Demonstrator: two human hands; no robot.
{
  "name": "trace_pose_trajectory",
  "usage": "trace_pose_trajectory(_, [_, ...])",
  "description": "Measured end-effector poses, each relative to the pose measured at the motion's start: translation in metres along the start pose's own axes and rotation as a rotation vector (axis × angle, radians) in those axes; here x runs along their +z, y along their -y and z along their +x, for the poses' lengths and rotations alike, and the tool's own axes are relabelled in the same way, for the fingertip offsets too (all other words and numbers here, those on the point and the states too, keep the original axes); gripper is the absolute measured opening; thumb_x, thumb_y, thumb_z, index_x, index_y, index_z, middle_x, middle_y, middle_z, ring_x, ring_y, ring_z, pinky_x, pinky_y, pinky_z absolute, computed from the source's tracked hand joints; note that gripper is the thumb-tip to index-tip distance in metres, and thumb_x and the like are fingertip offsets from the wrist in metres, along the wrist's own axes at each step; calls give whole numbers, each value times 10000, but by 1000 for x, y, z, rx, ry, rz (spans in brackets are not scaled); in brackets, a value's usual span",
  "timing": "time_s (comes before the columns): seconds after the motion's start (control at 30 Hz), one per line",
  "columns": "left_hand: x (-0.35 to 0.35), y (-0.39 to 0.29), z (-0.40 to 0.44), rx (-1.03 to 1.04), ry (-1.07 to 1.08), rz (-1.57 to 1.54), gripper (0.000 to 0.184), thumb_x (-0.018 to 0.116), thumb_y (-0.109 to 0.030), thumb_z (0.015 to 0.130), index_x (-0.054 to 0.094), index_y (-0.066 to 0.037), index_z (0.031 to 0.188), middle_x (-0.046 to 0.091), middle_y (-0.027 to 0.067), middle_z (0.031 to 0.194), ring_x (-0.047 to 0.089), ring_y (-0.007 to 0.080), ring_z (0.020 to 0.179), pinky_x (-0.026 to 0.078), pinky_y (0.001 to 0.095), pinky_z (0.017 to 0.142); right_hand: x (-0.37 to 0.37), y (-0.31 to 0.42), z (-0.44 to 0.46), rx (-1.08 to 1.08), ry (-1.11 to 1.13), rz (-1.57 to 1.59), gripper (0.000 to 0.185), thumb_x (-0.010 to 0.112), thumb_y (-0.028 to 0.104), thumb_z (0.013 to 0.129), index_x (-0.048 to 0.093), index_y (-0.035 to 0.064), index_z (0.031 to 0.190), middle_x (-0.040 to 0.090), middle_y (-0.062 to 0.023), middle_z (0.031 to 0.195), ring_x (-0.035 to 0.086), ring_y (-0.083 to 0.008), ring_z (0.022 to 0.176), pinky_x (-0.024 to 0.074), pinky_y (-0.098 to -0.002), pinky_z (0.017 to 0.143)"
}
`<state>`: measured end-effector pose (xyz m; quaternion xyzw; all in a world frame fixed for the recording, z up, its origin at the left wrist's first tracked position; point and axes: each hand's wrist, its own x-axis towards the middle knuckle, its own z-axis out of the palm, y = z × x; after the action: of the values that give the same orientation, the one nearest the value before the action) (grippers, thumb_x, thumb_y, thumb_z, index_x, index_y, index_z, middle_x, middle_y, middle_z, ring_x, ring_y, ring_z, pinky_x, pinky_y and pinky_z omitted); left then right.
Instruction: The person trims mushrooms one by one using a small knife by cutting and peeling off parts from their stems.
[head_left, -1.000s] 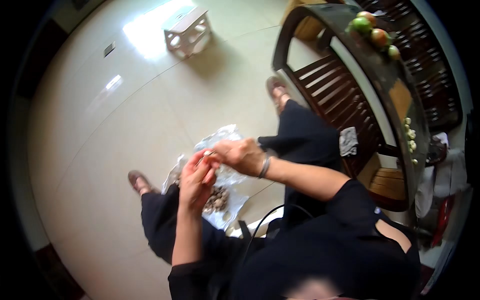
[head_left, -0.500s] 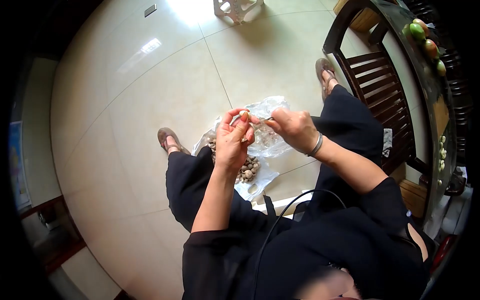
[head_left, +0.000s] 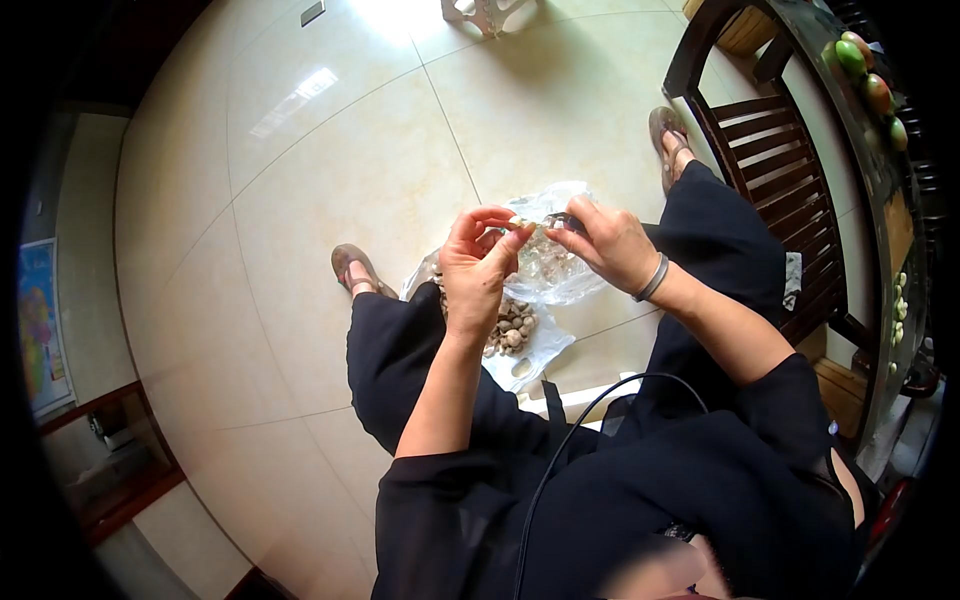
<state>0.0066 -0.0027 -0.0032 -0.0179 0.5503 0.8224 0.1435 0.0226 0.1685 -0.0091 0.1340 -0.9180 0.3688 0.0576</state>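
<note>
My left hand (head_left: 482, 262) pinches a small pale piece (head_left: 517, 222) between thumb and fingers, above the plastic bags. Close beside it on the right, my right hand (head_left: 612, 245) is closed round a small dark tool (head_left: 567, 221), whose tip points at the pale piece. Below the hands, a white plastic bag (head_left: 547, 350) on the floor bears a heap of small brownish round lumps (head_left: 513, 333). Another clear bag (head_left: 560, 270) with small pale bits lies just beyond, partly hidden by my right hand.
At the right stand a dark slatted wooden chair (head_left: 780, 160) and a dark table (head_left: 860, 170) with several green-red fruits (head_left: 877, 95) and small white pieces (head_left: 900, 308). A plastic stool (head_left: 488, 14) is at the top. A black cable (head_left: 560, 440) crosses my lap.
The view has swung, so the floor, chair and table sit differently in it. My hands came apart, then drew close again, with the tool now near the pale piece.
</note>
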Motion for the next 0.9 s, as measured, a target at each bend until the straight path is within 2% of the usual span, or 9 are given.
trace_pose_trajectory(0.1, [3, -1, 0, 0, -14, 100, 170, 605, -13, 756, 561, -5, 920, 556, 2, 751, 408, 9, 508, 298, 152, 430, 1, -2, -1, 32, 42, 21, 206, 581, 190, 788, 447, 35, 799, 521, -149, 608, 536, -326, 555, 416, -366, 481])
trace_pose_trajectory(0.17, [1, -1, 0, -29, -4, 114, 166, 610, -17, 754, 579, -4, 917, 558, -3, 729, 401, 7, 507, 294, 152, 430, 2, -4, -2, -38, 51, 14, 175, 577, 149, 780, 457, 31, 828, 528, -160, 667, 544, -324, 607, 421, -359, 511])
trace_pose_trajectory(0.27, [-3, -1, 0, -123, 37, 82, 177, 618, -26, 751, 597, -2, 924, 559, -11, 689, 394, 12, 510, 285, 149, 435, 2, -7, -3, -17, 96, 36, 191, 549, 192, 788, 459, 41, 863, 548, -166, 739, 548, -339, 663, 444, -391, 560])
trace_pose_trajectory(0.4, [-8, 4, 1, -216, 111, -81, 207, 612, -89, 772, 588, 16, 949, 566, 9, 717, 396, 27, 507, 285, 146, 441, -1, -6, -1, 9, 105, 105, 194, 569, 186, 774, 471, 34, 845, 547, -159, 728, 549, -331, 650, 441, -377, 552])
trace_pose_trajectory(0.47, [-8, 4, 1, -234, 138, -92, 242, 595, -115, 789, 574, 26, 984, 574, 32, 752, 400, 33, 507, 289, 145, 445, -3, -5, -1, 19, 107, 185, 157, 588, 106, 769, 478, 12, 829, 530, -134, 684, 532, -272, 581, 424, -305, 532])
trace_pose_trajectory(0.57, [-8, 5, 2, -293, 152, -150, 251, 572, -135, 808, 569, 24, 1002, 566, 39, 774, 408, 32, 518, 306, 143, 451, -3, -5, 0, 61, 102, 331, 155, 576, 124, 788, 483, 4, 823, 529, -126, 687, 528, -241, 581, 415, -288, 532])
trace_pose_trajectory(0.7, [-7, 4, 2, -320, 156, -204, 236, 603, -156, 788, 603, -6, 970, 576, 17, 752, 416, 36, 516, 310, 155, 444, -11, 4, 4, 20, 30, 356, 157, 562, 141, 805, 494, 2, 830, 521, -132, 681, 533, -238, 590, 408, -287, 529])
trace_pose_trajectory(0.77, [-8, 6, 2, -329, 168, -205, 234, 600, -155, 790, 602, -7, 971, 579, 20, 764, 421, 36, 519, 312, 155, 447, -11, 6, 5, -81, 4, 292, 162, 547, 153, 818, 499, -1, 838, 513, -137, 676, 529, -242, 592, 404, -288, 530])
trace_pose_trajectory(0.9, [-8, 8, 0, -305, 172, -189, 221, 588, -138, 799, 597, -3, 974, 580, 25, 767, 423, 38, 522, 314, 154, 450, -8, 5, 4, -72, 26, 237, 159, 530, 158, 830, 499, 2, 823, 508, -145, 671, 524, -271, 586, 399, -302, 519])
